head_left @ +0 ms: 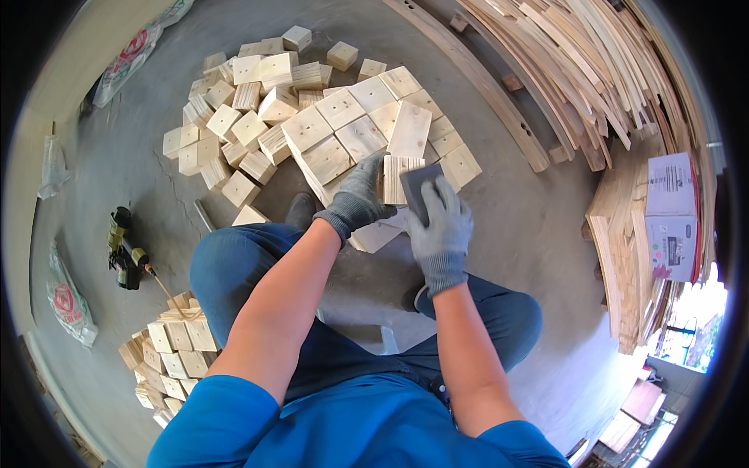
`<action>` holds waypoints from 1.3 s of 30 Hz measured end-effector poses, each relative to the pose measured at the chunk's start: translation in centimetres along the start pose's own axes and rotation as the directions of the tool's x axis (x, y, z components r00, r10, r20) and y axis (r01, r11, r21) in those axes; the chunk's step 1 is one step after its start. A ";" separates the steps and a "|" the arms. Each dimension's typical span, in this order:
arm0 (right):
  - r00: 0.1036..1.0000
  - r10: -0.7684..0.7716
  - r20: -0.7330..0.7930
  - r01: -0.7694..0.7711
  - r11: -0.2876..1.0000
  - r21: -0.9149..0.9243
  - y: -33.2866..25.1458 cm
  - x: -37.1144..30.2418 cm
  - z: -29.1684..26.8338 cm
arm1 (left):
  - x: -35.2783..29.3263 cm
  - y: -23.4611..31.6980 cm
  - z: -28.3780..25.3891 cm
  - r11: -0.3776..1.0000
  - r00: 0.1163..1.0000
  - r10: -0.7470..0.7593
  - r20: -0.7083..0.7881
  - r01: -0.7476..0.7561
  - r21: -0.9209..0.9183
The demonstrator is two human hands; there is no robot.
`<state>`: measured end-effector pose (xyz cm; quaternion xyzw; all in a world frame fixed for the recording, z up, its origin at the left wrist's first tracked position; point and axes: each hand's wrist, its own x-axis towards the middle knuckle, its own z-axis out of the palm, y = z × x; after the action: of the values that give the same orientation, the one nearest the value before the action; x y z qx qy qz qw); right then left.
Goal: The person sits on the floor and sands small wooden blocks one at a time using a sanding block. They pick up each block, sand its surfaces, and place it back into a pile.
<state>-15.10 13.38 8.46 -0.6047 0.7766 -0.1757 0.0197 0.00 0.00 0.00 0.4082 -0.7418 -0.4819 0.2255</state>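
A grey knit glove covers my left hand [359,201], which grips the left side of a pale wooden block [395,178] and holds it up in front of me. In my gloved right hand [442,234] is a dark grey flat piece that looks like sandpaper [416,193]. It lies against the block's right side. Just beyond, rows of similar blocks stand close together as a stack [342,109], with a longer block [409,129] lying on top. My fingertips behind the block are partly hidden.
Loose blocks [248,129] lie heaped at the far left. A green and black power tool [125,248] rests on the floor near another block pile [173,343]. Long boards [569,70] are stacked at the far right, beside a white and purple box [671,218].
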 end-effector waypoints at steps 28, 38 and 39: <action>0.999 -0.028 -0.039 0.029 0.999 0.026 -0.4 -3.1 -0.6 | 0.3 -1.5 0.7 0.997 0.998 0.047 -0.041 -0.050 -0.058; 0.998 0.025 -0.061 -0.030 0.996 -0.082 -0.5 5.8 1.9 | 0.1 -1.6 0.8 0.997 0.998 0.031 -0.057 -0.035 -0.064; 0.997 0.043 -0.057 -0.048 0.995 -0.087 -0.6 7.5 2.0 | 0.1 -1.8 1.0 0.996 0.997 0.038 -0.065 -0.043 -0.074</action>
<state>-16.08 5.68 8.07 -0.5819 0.7975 -0.1572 -0.0246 -0.08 0.05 -2.02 0.3995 -0.7238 -0.4915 0.2739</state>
